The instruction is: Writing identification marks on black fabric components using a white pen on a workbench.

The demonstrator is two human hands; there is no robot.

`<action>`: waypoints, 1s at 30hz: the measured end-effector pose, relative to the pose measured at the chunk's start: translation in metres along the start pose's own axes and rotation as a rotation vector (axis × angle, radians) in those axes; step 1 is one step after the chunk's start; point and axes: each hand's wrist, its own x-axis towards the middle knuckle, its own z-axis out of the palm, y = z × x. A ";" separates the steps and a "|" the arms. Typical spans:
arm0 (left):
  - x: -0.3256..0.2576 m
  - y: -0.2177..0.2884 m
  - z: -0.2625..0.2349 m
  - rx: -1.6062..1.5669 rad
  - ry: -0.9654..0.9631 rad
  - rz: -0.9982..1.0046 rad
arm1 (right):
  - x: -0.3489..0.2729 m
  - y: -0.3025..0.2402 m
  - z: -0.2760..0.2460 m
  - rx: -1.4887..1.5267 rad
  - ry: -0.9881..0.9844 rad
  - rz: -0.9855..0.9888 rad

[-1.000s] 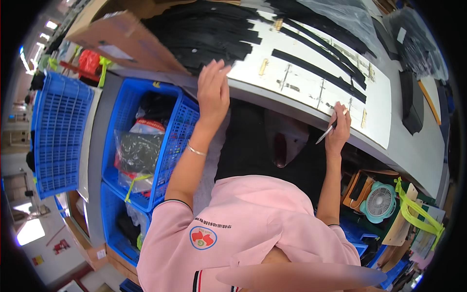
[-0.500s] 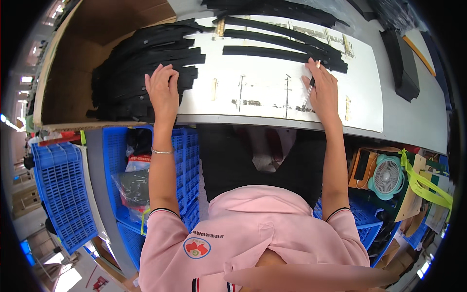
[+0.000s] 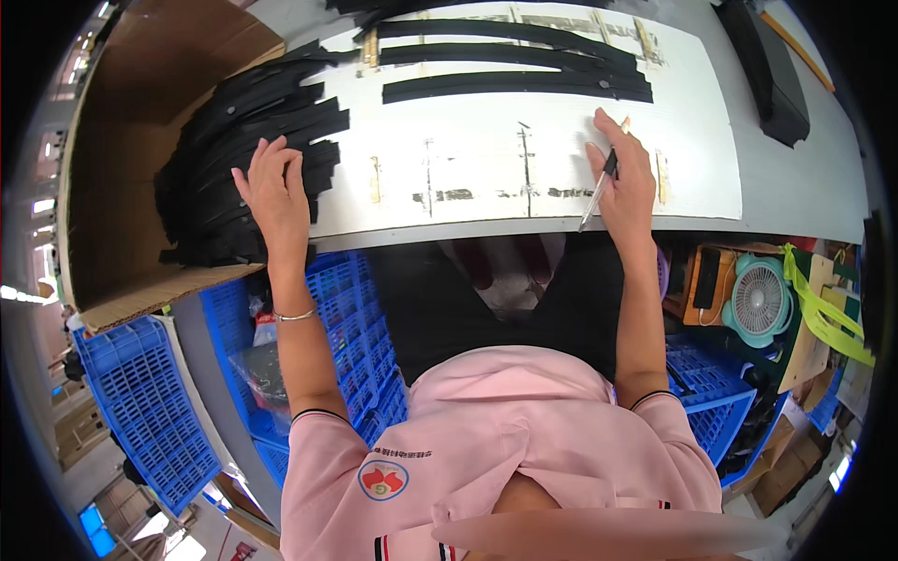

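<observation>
Right hand [image 3: 629,187] fingers pinching pen [image 3: 596,192], tip angled down-left, left hand [image 3: 274,192] spread on black strips [image 3: 238,178]

Your left hand [image 3: 276,192] was over the white board [image 3: 486,159] a second ago; it has moved off the board's left end and now lies flat on the pile of black strips [image 3: 224,168]. Your right hand [image 3: 625,182], with the pen [image 3: 597,192], has come from the board's right edge onto its near part.
</observation>
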 end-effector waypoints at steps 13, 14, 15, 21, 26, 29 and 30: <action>-0.004 -0.002 -0.016 0.153 0.017 0.090 | -0.013 0.004 -0.007 0.057 0.134 -0.032; -0.002 0.011 -0.012 0.121 0.125 0.111 | -0.016 0.002 -0.007 0.053 0.136 -0.029; 0.000 0.028 -0.003 0.069 0.192 0.155 | -0.020 -0.001 -0.009 0.067 0.122 0.036; -0.023 0.166 0.071 -0.372 -0.002 0.286 | -0.042 -0.023 -0.010 0.043 0.176 -0.014; -0.048 0.231 0.091 -0.570 -0.168 0.310 | -0.052 -0.034 -0.013 -0.011 0.121 -0.102; -0.048 0.238 0.091 -0.623 -0.284 0.388 | -0.056 -0.031 -0.009 -0.096 0.052 -0.051; -0.048 0.242 0.089 -0.627 -0.284 0.394 | -0.058 -0.028 -0.009 -0.154 0.031 -0.034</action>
